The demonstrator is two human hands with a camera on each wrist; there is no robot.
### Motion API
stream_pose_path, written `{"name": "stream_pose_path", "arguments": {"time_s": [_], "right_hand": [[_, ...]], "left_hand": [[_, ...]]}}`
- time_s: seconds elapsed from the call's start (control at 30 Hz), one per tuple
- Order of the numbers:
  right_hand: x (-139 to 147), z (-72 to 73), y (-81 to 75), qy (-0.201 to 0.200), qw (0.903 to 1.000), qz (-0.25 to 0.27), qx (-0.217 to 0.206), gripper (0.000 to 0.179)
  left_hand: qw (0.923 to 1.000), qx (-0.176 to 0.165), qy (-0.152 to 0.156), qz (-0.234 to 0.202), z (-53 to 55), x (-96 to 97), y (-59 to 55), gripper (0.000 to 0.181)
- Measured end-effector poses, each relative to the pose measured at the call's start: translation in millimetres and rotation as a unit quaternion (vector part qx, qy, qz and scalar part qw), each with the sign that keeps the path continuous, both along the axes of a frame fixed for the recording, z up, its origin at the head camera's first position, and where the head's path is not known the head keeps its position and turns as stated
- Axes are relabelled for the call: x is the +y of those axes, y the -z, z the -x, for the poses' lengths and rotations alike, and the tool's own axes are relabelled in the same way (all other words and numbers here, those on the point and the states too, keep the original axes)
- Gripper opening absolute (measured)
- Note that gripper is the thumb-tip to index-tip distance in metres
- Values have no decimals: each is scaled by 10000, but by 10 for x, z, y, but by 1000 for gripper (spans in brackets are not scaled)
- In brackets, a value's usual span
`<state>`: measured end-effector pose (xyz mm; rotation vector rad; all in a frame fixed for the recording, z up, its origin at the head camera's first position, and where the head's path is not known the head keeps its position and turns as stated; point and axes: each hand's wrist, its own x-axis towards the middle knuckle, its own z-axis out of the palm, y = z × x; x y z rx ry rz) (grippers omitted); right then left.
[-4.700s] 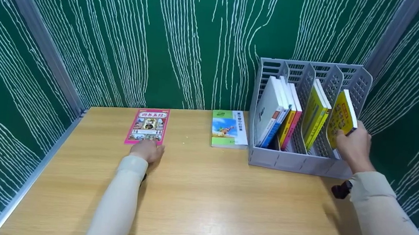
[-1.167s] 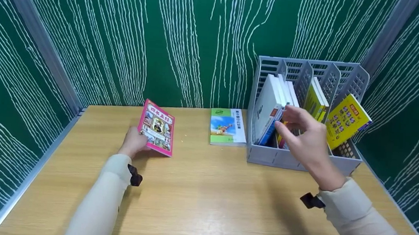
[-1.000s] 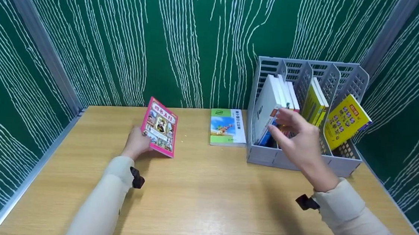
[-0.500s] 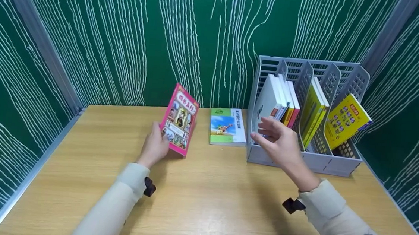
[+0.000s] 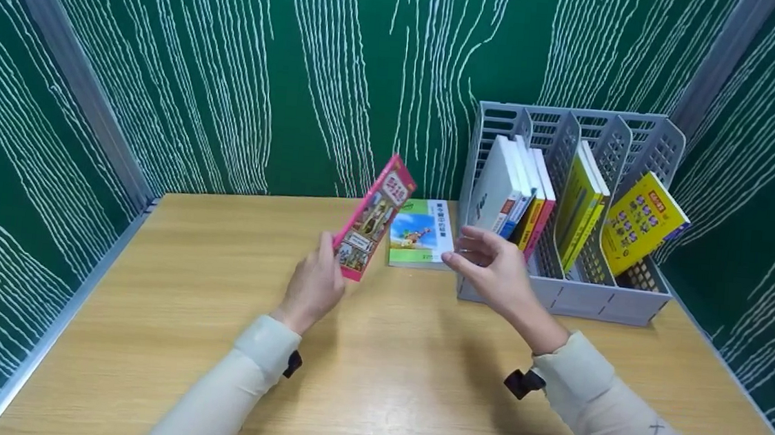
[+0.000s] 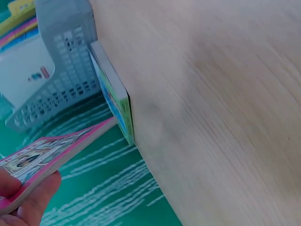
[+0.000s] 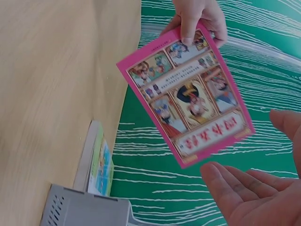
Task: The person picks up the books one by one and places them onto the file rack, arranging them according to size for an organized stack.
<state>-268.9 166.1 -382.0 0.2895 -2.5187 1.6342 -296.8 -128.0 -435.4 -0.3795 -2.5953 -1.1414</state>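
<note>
My left hand (image 5: 315, 284) grips a pink-bordered book (image 5: 375, 220) by its lower left edge, holding it tilted up above the table. The right wrist view shows that book's illustrated cover (image 7: 190, 96) full on, with the left thumb (image 7: 189, 30) over one end. My right hand (image 5: 494, 271) hovers in front of the file rack's left end, fingers bent loosely and thumb apart, with nothing between them. In the right wrist view, its fingertips (image 7: 214, 172) are close to the book's top corner. A green and blue book (image 5: 421, 234) lies flat behind, partly covered by the pink one.
A grey file rack (image 5: 561, 300) stands at the back right. White, yellow and pink books (image 5: 501, 185) fill its left compartments, and a yellow book (image 5: 643, 224) leans right in the last one. Green walls (image 5: 330, 68) with white lines enclose the wooden table (image 5: 381, 383).
The left hand has picked up the pink book and carried it right, turning it edge-on. The right hand has let go of the yellow book, which leans in the rack, and moved left.
</note>
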Motion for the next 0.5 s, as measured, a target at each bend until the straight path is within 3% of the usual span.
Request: {"name": "stream_pose_path", "arguments": {"time_s": [0.13,0.23,0.33,0.5], "right_hand": [[-61,18,23,-69,9998,122,-124,60],[-103,24,26,-131,9996,144,-200,61],[-137,26,22,-250,9988,233,-344,64],[-189,28,0,-432,9947,605,-706,73]], "left_hand": [[9958,690,240,545,-80,67,41,32],[9863,1291,437,932,-126,106,84,30],[9684,2053,594,1284,-156,144,129,29],[9285,3212,770,1696,-179,208,175,38]]}}
